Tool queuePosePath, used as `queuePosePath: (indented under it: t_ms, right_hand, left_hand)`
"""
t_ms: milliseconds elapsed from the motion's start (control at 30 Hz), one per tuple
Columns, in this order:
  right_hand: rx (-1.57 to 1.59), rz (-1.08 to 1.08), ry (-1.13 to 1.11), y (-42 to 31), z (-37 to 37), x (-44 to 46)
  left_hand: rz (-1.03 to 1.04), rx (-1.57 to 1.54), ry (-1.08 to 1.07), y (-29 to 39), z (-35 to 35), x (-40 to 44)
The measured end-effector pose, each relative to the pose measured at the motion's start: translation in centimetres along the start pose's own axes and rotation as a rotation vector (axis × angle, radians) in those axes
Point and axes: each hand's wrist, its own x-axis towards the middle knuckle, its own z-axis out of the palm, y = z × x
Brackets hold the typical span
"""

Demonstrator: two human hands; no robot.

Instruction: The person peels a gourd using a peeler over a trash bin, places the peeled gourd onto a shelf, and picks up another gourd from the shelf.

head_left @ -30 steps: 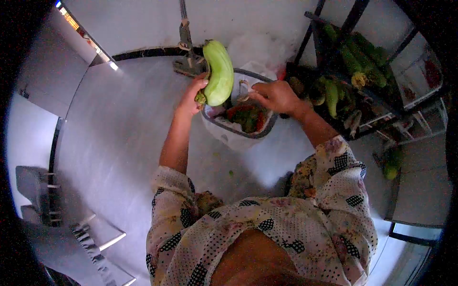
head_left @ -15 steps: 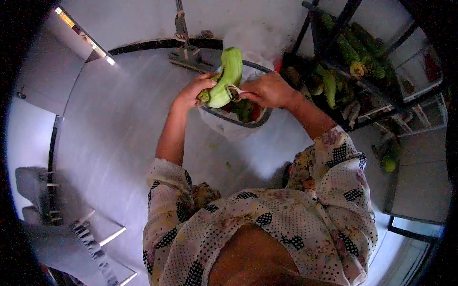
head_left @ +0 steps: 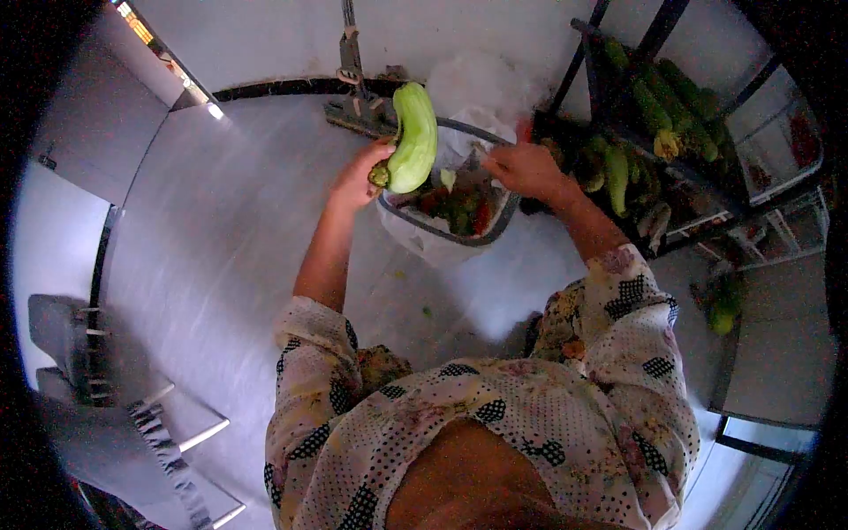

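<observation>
My left hand (head_left: 360, 177) is closed around the stem end of a curved, pale green gourd (head_left: 415, 141), which is tilted upright above the bin. The gourd's visible side looks peeled and smooth. My right hand (head_left: 528, 170) is closed on a small peeler (head_left: 481, 152), mostly hidden by the fingers, to the right of the gourd and apart from it. Below both hands stands a waste bin (head_left: 508, 210) with a dark rim and a white plastic liner. Green and red scraps (head_left: 455, 208) lie inside it, with one pale green piece (head_left: 448, 180) on top.
A dark rack (head_left: 623, 132) at the right holds several long green gourds (head_left: 654, 110) and other vegetables. White wire baskets (head_left: 777, 230) are beside it. A flat mop (head_left: 358, 110) leans at the wall behind the bin. Green bits (head_left: 427, 312) lie on the floor; a chair (head_left: 62, 336) is at left.
My right hand has drawn the peeler away from the gourd, up and to the right. The gourd is turned in my left hand, and a pale piece now shows in the bin.
</observation>
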Motion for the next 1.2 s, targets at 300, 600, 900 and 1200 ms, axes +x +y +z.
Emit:
queuePosePath:
  t_ms: [300,600,900,1200]
  right_hand:
    - [0.706,0.201,0.230,1.1,2.0,1.2]
    - [1.071,0.748,0.128,-1.2,3.5,2.1]
    - [1.722,0.840,0.091,-3.3,0.4,2.1]
    - [2.212,0.715,-0.063,-4.6,-0.7,1.7]
  left_hand:
    - [0.107,-0.106,0.258,0.1,2.1,2.3]
    - [0.164,-0.137,0.243,0.8,7.8,2.2]
    - [0.367,-0.236,-0.009,0.7,7.7,3.3]
    - [0.444,-0.217,0.140,1.5,8.8,2.1]
